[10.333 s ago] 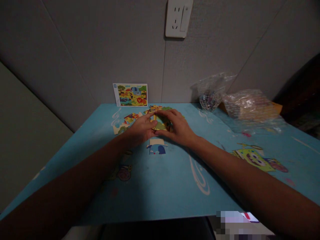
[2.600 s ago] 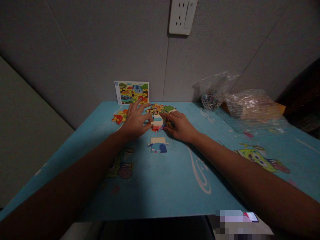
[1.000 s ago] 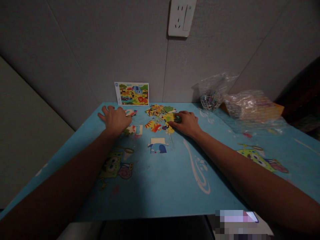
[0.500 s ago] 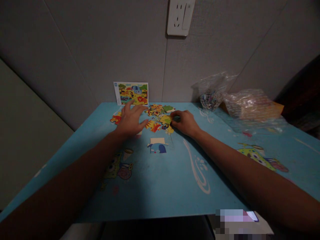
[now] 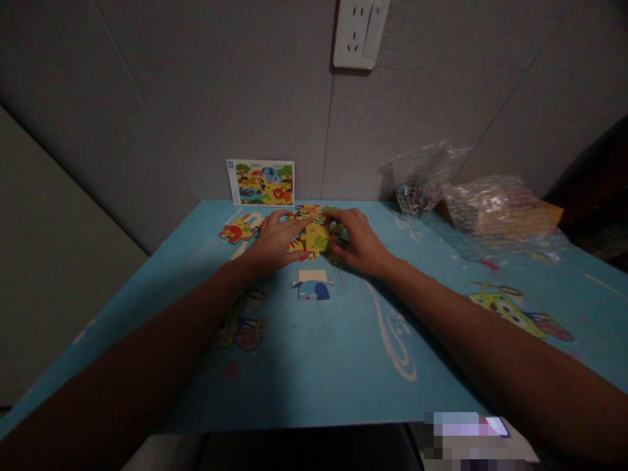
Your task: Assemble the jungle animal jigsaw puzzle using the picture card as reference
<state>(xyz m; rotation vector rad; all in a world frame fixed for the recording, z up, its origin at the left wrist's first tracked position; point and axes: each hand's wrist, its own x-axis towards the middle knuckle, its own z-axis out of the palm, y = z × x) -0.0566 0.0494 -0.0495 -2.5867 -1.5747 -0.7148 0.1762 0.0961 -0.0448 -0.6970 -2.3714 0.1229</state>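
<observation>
Head view: dim light. Left hand (image 5: 273, 247) loosely spread, thumb apart from the fingers, tips at the left side of a yellow-green piece (image 5: 316, 237); contact hard to make out. Right hand (image 5: 360, 245) curved, thumb and forefinger parted, by the piece's right side; whether it grips anything, cannot tell. Both hands hide parts of the puzzle pile (image 5: 309, 211) on the blue table (image 5: 314, 366). Lower right, a pixelated patch (image 5: 471, 441) masks whatever lies there. Wall socket (image 5: 360, 33) cut by the top edge.

Clear bag (image 5: 417, 190), near the wall, holds small multicoloured bits, too blurred to name. Crumpled wrap (image 5: 495, 203) beside it, contents unclear.

Against the previous frame: left hand has shifted right, toward the middle, baring more of the left cluster (image 5: 238, 229); blue elephant piece (image 5: 314, 290) stays nearer the wearer, apart from both hands
</observation>
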